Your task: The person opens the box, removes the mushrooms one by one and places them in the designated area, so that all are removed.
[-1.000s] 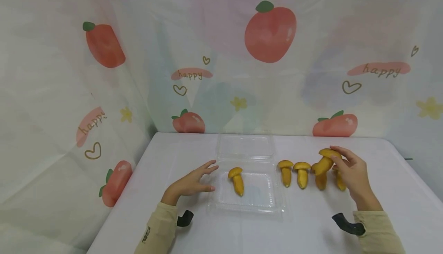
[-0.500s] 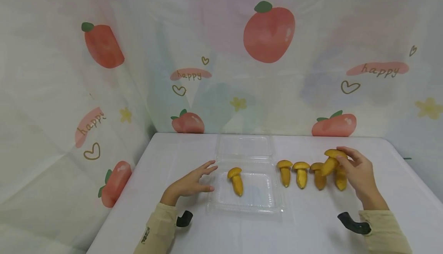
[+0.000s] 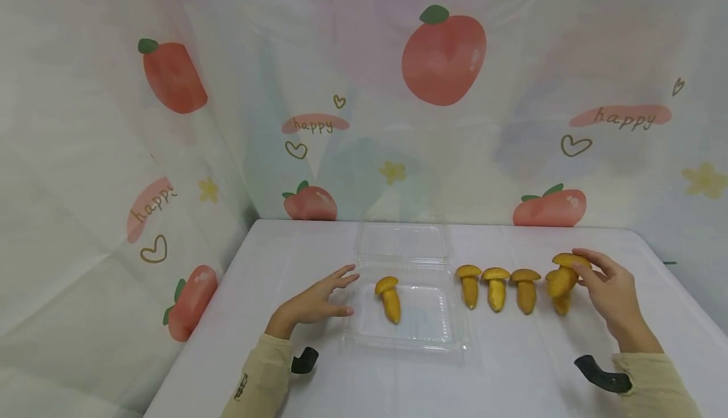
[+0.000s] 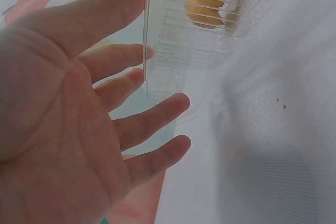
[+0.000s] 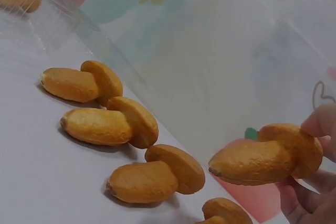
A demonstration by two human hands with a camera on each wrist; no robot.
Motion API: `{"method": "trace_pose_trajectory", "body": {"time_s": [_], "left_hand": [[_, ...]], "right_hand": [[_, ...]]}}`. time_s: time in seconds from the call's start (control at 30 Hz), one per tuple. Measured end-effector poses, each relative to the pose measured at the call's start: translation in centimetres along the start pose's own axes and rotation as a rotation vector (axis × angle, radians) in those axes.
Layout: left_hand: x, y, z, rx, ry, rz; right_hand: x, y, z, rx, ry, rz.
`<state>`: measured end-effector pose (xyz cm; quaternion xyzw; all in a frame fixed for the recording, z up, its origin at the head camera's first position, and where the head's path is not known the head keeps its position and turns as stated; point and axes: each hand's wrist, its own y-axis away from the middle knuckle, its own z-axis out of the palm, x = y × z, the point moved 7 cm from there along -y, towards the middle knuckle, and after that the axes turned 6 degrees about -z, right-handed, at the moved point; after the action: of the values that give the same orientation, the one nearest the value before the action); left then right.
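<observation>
My right hand [image 3: 614,295] pinches a yellow mushroom [image 5: 252,161] by its cap, thumb on one side and fingers on the other. In the head view this mushroom overlaps another mushroom [image 3: 562,306] on the table, hiding part of it. To the left, three more mushrooms lie in a row, the nearest of them a brownish-yellow mushroom [image 3: 526,295]. A clear plastic box [image 3: 426,342] has its lid laid back, with a single mushroom [image 3: 391,301] inside. My left hand [image 3: 309,301] is at the box's left edge, fingers spread and holding nothing; the thumb appears to touch the rim.
The white table [image 3: 512,374] meets a printed cloth [image 3: 364,89] at its back edge. The box's lid [image 3: 402,241] lies toward that cloth. A black curved piece [image 3: 603,377] sticks out at the right sleeve, and a similar black piece [image 3: 305,361] shows near the left sleeve.
My right hand has carried the mushroom rightward along the row, from over the third mushroom on the table to the rightmost one. My left hand and the box have stayed in place.
</observation>
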<state>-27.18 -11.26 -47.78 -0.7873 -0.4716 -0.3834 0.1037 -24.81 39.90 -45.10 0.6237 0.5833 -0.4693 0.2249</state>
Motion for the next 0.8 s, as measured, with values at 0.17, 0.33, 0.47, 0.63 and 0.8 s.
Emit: {"method": "trace_pose_trajectory", "body": {"time_s": [0.17, 0.33, 0.47, 0.63, 0.8], "left_hand": [[-0.1, -0.1, -0.1, 0.004, -0.005, 0.004], [-0.2, -0.2, 0.0, 0.002, -0.003, -0.003], [-0.1, -0.1, 0.0, -0.002, 0.006, -0.005], [-0.2, 0.0, 0.0, 0.003, 0.010, -0.010], [-0.1, 0.0, -0.1, 0.005, 0.004, 0.002]], "right_hand": [[0.8, -0.1, -0.9, 0.002, 0.021, 0.012], [1.5, 0.0, -1.9, 0.010, 0.029, 0.039], [2.2, 0.0, -2.6, 0.011, 0.044, 0.052], [2.9, -0.2, -3.4, 0.012, 0.050, 0.039], [4.1, -0.3, -4.0, 0.010, 0.100, 0.076]]}}
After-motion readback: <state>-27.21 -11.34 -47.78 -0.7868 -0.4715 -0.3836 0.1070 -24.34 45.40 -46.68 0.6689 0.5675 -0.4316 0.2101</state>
